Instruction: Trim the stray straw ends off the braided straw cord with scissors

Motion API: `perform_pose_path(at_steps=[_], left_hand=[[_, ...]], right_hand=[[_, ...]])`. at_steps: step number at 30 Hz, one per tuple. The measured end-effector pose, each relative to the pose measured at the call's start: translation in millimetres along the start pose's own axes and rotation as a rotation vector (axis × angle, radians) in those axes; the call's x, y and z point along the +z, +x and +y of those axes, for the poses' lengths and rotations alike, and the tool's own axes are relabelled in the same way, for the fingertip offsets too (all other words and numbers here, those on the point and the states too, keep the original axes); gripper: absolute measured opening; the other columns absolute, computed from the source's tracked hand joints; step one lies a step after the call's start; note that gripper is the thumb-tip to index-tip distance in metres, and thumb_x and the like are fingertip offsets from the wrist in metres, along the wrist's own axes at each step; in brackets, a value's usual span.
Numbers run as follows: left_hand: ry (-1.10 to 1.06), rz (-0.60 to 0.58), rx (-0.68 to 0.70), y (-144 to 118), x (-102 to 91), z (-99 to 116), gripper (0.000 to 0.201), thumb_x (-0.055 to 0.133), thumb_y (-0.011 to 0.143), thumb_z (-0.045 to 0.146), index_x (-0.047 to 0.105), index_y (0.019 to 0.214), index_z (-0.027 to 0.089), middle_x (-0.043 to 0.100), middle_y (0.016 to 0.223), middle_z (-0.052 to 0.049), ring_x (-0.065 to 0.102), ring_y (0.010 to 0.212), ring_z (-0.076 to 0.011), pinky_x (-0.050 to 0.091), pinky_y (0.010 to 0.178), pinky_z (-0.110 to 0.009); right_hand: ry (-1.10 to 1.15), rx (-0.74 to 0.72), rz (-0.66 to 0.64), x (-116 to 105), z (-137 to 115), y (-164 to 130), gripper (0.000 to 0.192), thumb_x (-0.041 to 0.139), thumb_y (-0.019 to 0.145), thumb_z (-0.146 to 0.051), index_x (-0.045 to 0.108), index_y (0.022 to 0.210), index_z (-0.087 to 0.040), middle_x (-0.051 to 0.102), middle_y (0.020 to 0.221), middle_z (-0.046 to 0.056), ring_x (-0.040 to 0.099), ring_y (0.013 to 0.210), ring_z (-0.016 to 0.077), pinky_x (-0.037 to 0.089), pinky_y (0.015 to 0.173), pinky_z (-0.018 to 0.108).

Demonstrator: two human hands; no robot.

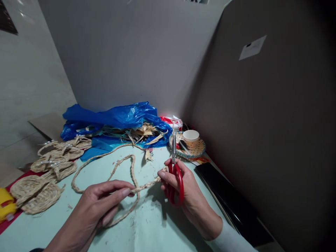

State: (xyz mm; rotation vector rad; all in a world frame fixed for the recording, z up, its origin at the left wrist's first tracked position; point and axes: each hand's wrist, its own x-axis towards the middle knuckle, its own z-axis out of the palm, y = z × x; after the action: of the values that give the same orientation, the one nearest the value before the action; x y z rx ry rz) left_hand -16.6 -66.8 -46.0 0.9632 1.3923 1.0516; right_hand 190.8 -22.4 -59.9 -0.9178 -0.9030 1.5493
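Observation:
A long braided straw cord [147, 184] is stretched between my two hands. My left hand [107, 199] pinches it between thumb and fingers. My right hand [181, 185] grips the cord's end between thumb and fingertips and also holds red-handled scissors [178, 185], whose blades point up and away from me and look closed. Behind and below my left hand, the rest of the cord loops across the pale green tabletop [149, 224] and runs back toward a pile of dried straw strips [147, 131].
A blue plastic bag [112, 117] lies around the straw strips at the back. Several woven straw pieces [36, 192] and a yellow object [6, 204] are at left. At right are a small straw hat [199, 148], a cup [191, 135] and a black flat object [225, 196] beside a grey partition [275, 122].

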Motion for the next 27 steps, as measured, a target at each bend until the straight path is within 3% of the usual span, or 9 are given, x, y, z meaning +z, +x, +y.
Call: perform_pose_path(at_steps=[3,8,12,17,22,27], left_hand=[[-0.023,0.022,-0.017,-1,-2.2,3,0.035,0.087,0.063,0.052,0.083,0.077,0.02,0.037,0.043,0.007,0.021,0.048,-0.0091,0.01,0.051,-0.024],[-0.028,-0.096,-0.026,4,-8.3,-2,0.03,0.08,0.073,0.045,0.075,0.064,0.017,0.048,0.055,0.003,0.028,0.053,-0.0105,0.019,0.05,-0.023],[-0.093,-0.15,-0.105,1,-6.5,-6,0.032,0.074,0.081,0.044,0.063,0.065,0.019,0.036,0.056,0.009,0.018,0.052,-0.01,0.019,0.047,-0.02],[-0.067,-0.104,-0.185,-5,-0.4,-1,0.033,0.078,0.078,0.051,0.063,0.074,0.022,0.046,0.064,0.007,0.027,0.05,-0.0077,0.016,0.042,-0.017],[0.042,-0.295,-0.225,-7,0.8,2,0.039,0.076,0.075,0.056,0.077,0.085,0.019,0.055,0.045,0.005,0.011,0.041,-0.006,0.004,0.043,-0.025],[0.062,-0.404,-0.183,-1,-4.1,2,0.035,0.082,0.07,0.05,0.082,0.081,0.017,0.067,0.051,-0.002,0.031,0.04,-0.0056,0.013,0.045,-0.023]], right_hand=[[-0.003,0.009,-0.011,0,2,0,0.056,0.094,0.062,-0.035,0.053,0.098,-0.021,0.067,0.071,-0.006,0.06,0.053,0.0081,0.05,0.05,0.017],[-0.022,0.032,-0.02,0,6,-2,0.056,0.094,0.062,-0.036,0.054,0.098,-0.021,0.067,0.071,-0.005,0.061,0.054,0.0088,0.051,0.048,0.017],[-0.058,0.062,-0.012,2,6,-4,0.054,0.093,0.064,-0.037,0.054,0.098,-0.021,0.066,0.071,-0.005,0.059,0.05,0.0077,0.046,0.045,0.016],[-0.059,0.068,-0.015,2,5,-4,0.053,0.092,0.065,-0.037,0.055,0.099,-0.022,0.065,0.069,-0.006,0.058,0.05,0.0077,0.046,0.047,0.017],[-0.052,0.011,0.003,1,8,-2,0.053,0.093,0.064,-0.036,0.056,0.1,-0.022,0.07,0.075,-0.003,0.06,0.056,0.0093,0.048,0.052,0.019],[-0.035,-0.017,-0.009,2,7,-2,0.055,0.095,0.059,-0.033,0.058,0.098,-0.022,0.071,0.075,-0.003,0.059,0.055,0.0099,0.049,0.052,0.02]])
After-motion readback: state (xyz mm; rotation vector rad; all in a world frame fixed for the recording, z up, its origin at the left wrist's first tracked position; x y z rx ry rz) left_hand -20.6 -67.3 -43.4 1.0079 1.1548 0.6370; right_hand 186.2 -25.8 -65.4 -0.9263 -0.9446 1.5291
